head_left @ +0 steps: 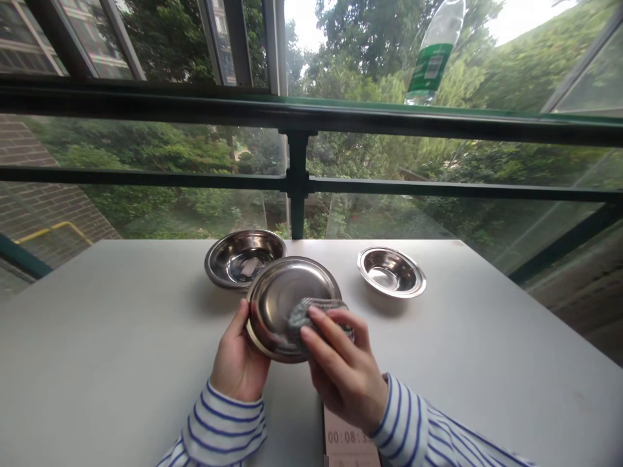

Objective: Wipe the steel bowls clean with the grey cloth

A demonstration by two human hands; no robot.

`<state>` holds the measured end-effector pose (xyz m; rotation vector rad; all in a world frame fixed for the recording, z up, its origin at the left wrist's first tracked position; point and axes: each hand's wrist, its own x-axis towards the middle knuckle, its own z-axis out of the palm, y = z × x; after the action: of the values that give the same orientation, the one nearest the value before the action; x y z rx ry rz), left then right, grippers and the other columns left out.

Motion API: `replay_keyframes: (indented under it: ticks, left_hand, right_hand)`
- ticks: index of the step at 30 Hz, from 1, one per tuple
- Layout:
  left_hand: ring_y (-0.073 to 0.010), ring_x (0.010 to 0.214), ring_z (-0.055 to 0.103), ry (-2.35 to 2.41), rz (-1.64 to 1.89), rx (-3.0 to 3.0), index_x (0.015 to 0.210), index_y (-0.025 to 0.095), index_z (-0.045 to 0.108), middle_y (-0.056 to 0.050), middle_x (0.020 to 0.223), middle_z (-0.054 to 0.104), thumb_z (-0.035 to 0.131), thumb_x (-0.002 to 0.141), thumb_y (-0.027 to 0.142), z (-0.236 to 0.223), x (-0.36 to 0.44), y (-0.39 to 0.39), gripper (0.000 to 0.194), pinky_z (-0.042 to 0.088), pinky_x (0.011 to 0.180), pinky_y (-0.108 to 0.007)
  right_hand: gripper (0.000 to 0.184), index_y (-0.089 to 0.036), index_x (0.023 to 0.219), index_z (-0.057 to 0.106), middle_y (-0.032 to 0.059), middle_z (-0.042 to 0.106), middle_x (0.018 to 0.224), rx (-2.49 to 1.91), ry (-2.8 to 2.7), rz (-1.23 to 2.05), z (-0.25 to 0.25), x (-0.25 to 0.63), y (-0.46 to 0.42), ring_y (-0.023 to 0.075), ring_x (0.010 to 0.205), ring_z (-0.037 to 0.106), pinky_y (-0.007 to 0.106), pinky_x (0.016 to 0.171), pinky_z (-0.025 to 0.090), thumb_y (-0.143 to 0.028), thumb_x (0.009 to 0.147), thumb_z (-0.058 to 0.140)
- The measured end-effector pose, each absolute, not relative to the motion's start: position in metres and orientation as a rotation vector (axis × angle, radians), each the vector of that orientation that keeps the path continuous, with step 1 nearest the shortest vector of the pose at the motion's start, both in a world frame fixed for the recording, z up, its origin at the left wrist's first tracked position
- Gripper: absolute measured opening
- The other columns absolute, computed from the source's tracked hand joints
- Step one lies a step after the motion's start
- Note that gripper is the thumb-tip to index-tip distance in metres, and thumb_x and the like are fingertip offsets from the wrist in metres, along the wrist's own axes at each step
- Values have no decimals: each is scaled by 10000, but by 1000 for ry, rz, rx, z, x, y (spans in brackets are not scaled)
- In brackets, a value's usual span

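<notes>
My left hand grips the rim of a stainless steel bowl, tilted up so that its rounded underside faces me. Against the lower right of that underside my right hand presses a bunched grey cloth, its fingers closed around it. The bowl is held above the white table, in front of two others. Behind it to the left sits a second steel bowl, partly covered by the held one, with a pale patch at its bottom. To the right a smaller steel bowl rests upright.
A phone showing a running-timer display lies at the near edge of the white table, partly under my right wrist. Beyond the table runs a dark green railing with glass panels. A plastic bottle with a green label stands on it.
</notes>
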<state>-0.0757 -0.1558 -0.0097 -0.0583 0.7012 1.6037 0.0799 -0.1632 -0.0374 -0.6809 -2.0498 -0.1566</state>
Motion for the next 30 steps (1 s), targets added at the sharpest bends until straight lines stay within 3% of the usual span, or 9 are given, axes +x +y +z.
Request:
replay_keyframes:
  ticks: [5,10,16,24,30]
  left_hand:
    - [-162,710,690,717,1609,-60,1156,113,582,-88,788,735,390,887,165,-11,-80,-155,335,549,693,-243]
    - [-152,669,684,743,1637,-66,1130,110,596,-75,784,734,423,875,156,-11,-76,-155,312,545,735,-267]
    - [-133,601,680,661,1603,-74,1113,85,594,-66,676,725,407,879,127,-15,-72,-157,302,550,600,-195]
    - [-166,674,684,758,1639,24,1002,87,650,-85,766,730,434,861,135,-8,-65,-158,262,554,731,-297]
    - [-142,605,664,809,1627,119,840,79,671,-81,726,716,468,847,145,-14,-62,-159,214,562,630,-247]
  right_hand:
    - [389,-246,1167,552,-12,529,1264,-558,-2184,-492,-37,82,-158,189,1088,460,352,886,380,-175,785,531]
    - [448,-157,1206,505,113,528,1252,-655,-2070,-373,-38,97,-147,258,1108,451,418,850,417,-128,758,510]
    - [363,-203,1143,566,27,552,1237,-601,-2208,-477,-34,77,-159,210,1059,487,379,870,358,-188,783,518]
    - [423,-144,1186,529,92,559,1221,-697,-2193,-352,-29,93,-154,255,1029,498,402,791,403,-181,766,485]
    - [405,-128,1177,528,89,540,1244,-736,-2191,-276,-24,92,-151,259,1034,486,415,805,398,-196,780,487]
